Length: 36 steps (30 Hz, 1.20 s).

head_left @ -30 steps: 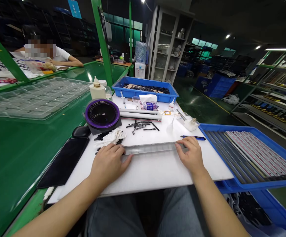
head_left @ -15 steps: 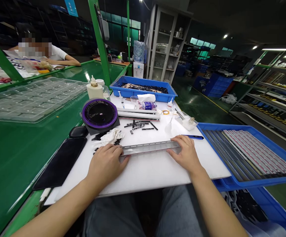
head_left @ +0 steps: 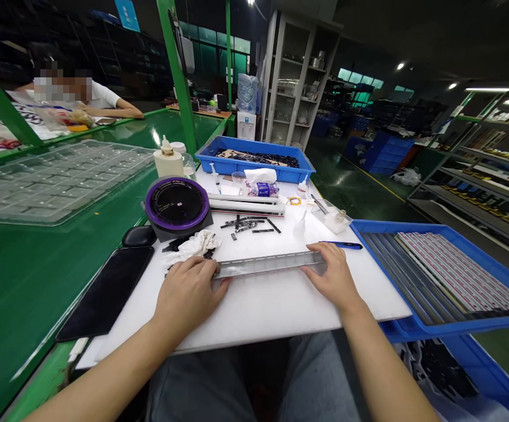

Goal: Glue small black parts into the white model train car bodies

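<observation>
A long grey metal strip (head_left: 267,263) lies across the white work board (head_left: 263,305). My left hand (head_left: 188,293) covers its left end, fingers curled over it. My right hand (head_left: 331,275) grips the right end with fingers bent over the top edge. Just beyond the strip lie a crumpled white cloth (head_left: 197,241) and several small black parts (head_left: 249,223). A blue pen (head_left: 342,245) lies right behind my right hand.
A purple-rimmed round device (head_left: 177,205), white bottle (head_left: 166,161), dark phone (head_left: 107,290) and black mouse (head_left: 139,235) sit left. A blue tray (head_left: 439,328) of long strips is at right, another blue bin (head_left: 254,167) behind. A person sits far left at the green bench (head_left: 26,264).
My right hand slid a little to the left along the strip, then settled at its right end. The left hand stayed on the left end.
</observation>
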Motion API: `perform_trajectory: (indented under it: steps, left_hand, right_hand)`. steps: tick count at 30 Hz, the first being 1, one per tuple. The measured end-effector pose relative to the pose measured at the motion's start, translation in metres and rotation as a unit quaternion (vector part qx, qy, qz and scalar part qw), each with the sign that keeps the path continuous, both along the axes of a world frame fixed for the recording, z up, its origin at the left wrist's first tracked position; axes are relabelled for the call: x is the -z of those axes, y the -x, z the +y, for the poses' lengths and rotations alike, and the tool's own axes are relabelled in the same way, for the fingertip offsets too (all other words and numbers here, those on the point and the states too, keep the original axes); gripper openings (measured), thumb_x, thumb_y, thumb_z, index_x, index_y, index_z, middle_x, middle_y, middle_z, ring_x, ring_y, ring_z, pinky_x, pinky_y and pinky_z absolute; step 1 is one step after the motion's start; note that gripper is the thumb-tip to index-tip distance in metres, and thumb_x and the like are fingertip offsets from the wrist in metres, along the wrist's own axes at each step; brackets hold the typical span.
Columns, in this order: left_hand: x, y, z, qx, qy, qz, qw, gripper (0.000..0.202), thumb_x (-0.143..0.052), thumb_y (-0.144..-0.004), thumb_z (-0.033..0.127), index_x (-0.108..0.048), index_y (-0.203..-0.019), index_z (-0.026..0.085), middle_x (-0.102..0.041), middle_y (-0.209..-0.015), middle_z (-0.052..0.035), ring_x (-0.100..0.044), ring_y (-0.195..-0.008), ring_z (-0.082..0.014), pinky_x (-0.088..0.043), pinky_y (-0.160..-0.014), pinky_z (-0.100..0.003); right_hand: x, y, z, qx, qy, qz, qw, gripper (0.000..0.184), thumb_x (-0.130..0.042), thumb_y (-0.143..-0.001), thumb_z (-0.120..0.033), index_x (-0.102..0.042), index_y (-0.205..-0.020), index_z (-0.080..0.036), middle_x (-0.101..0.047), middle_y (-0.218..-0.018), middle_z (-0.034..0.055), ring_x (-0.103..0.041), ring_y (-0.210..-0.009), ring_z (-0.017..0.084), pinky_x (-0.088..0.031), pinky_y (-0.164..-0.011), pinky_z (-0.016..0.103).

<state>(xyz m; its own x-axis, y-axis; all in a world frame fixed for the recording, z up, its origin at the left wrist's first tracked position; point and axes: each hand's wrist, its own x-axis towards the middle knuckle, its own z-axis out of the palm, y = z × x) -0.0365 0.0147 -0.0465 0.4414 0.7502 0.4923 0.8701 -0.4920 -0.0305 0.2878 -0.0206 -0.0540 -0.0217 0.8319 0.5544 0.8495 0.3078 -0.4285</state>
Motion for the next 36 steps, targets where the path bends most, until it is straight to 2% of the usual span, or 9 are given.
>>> perform_trajectory:
  steps: [3, 6, 9, 13, 18, 24, 27, 32, 36]
  left_hand:
    - [0.001, 0.001, 0.001, -0.008, -0.008, -0.006, 1.000, 0.029, -0.057, -0.084, 0.045, -0.062, -0.088, 0.017, -0.067, -0.089, -0.0105, -0.063, -0.093, -0.0289, -0.046, -0.082, -0.042]
    - [0.003, 0.001, 0.001, -0.011, -0.010, -0.009, 1.000, 0.029, -0.057, -0.084, 0.045, -0.061, -0.089, 0.017, -0.067, -0.092, -0.0114, -0.063, -0.095, -0.0291, -0.046, -0.083, -0.042]
    - [0.002, 0.001, 0.000, -0.011, -0.005, -0.013, 1.000, 0.028, -0.056, -0.085, 0.045, -0.061, -0.089, 0.017, -0.067, -0.091, -0.0115, -0.063, -0.096, -0.0294, -0.046, -0.084, -0.042]
    - [0.001, 0.000, 0.001, -0.007, 0.005, -0.014, 1.000, 0.027, -0.055, -0.085, 0.043, -0.062, -0.091, 0.017, -0.068, -0.092, -0.0123, -0.062, -0.100, -0.0309, -0.047, -0.085, -0.043]
    - [0.002, 0.001, 0.002, 0.002, 0.011, -0.021, 1.000, 0.024, -0.055, -0.085, 0.040, -0.060, -0.093, 0.018, -0.070, -0.097, -0.0124, -0.062, -0.102, -0.0312, -0.047, -0.086, -0.044]
    - [0.000, 0.001, -0.001, 0.044, -0.021, -0.059, 0.997, 0.032, -0.059, -0.082, 0.037, -0.055, -0.106, 0.016, -0.064, -0.123, -0.0184, -0.058, -0.116, -0.0347, -0.046, -0.092, -0.048]
    - [-0.005, 0.005, -0.006, 0.106, -0.082, -0.143, 0.981, 0.035, -0.065, -0.079, 0.033, -0.051, -0.107, 0.017, -0.055, -0.136, -0.0215, -0.055, -0.121, -0.0345, -0.045, -0.096, -0.050]
    - [-0.031, 0.012, -0.016, 0.127, -0.099, -0.287, 0.944, 0.003, -0.060, -0.087, 0.021, -0.060, -0.088, 0.024, -0.074, -0.097, -0.0032, -0.067, -0.097, -0.0213, -0.052, -0.088, -0.037]
    - [-0.064, -0.003, -0.026, 0.094, 0.034, -0.290, 0.952, 0.026, -0.048, -0.095, 0.035, -0.066, -0.112, 0.027, -0.072, -0.112, -0.0018, -0.068, -0.102, -0.0210, -0.054, -0.087, -0.033]
  right_hand:
    - [0.004, -0.009, 0.000, -0.025, -0.067, 0.152, 0.986, 0.046, -0.060, -0.072, -0.020, -0.058, -0.118, -0.023, -0.058, -0.118, 0.0074, -0.055, -0.112, 0.025, -0.043, -0.098, 0.045]
    - [0.011, -0.021, 0.004, 0.002, -0.210, 0.354, 0.911, 0.045, -0.051, -0.065, -0.018, -0.059, -0.109, -0.021, -0.057, -0.110, 0.0066, -0.058, -0.102, 0.022, -0.046, -0.094, 0.044]
    - [0.018, -0.029, 0.007, 0.049, -0.248, 0.460, 0.851, 0.041, -0.045, -0.064, -0.019, -0.057, -0.104, -0.019, -0.058, -0.102, 0.0065, -0.060, -0.094, 0.021, -0.048, -0.090, 0.043]
    - [0.017, -0.027, 0.005, 0.042, -0.202, 0.372, 0.905, 0.043, -0.043, -0.065, -0.022, -0.055, -0.106, -0.019, -0.058, -0.108, 0.0116, -0.059, -0.104, 0.027, -0.049, -0.091, 0.048]
    - [0.002, -0.004, -0.004, -0.017, -0.107, 0.097, 0.989, 0.047, -0.046, -0.074, -0.022, -0.055, -0.120, -0.021, -0.054, -0.129, 0.0130, -0.050, -0.124, 0.031, -0.041, -0.104, 0.055]
    - [0.003, 0.011, 0.003, -0.035, -0.014, -0.118, 0.992, 0.041, -0.062, -0.083, -0.025, -0.058, -0.124, -0.021, -0.064, -0.119, 0.0098, -0.056, -0.114, 0.027, -0.041, -0.106, 0.051]
    - [0.006, 0.008, 0.006, -0.006, -0.032, -0.105, 0.994, 0.034, -0.064, -0.083, -0.024, -0.061, -0.116, -0.020, -0.066, -0.113, 0.0095, -0.057, -0.109, 0.026, -0.045, -0.100, 0.049]
    - [-0.015, 0.027, -0.003, 0.047, -0.084, 0.086, 0.992, 0.028, -0.067, -0.081, -0.027, -0.061, -0.108, -0.021, -0.066, -0.108, 0.0093, -0.059, -0.106, 0.027, -0.047, -0.096, 0.048]
    - [-0.043, 0.082, -0.013, -0.025, 0.018, 0.412, 0.910, 0.037, -0.073, -0.074, -0.035, -0.056, -0.105, -0.023, -0.066, -0.103, 0.0061, -0.065, -0.091, 0.022, -0.057, -0.080, 0.040]
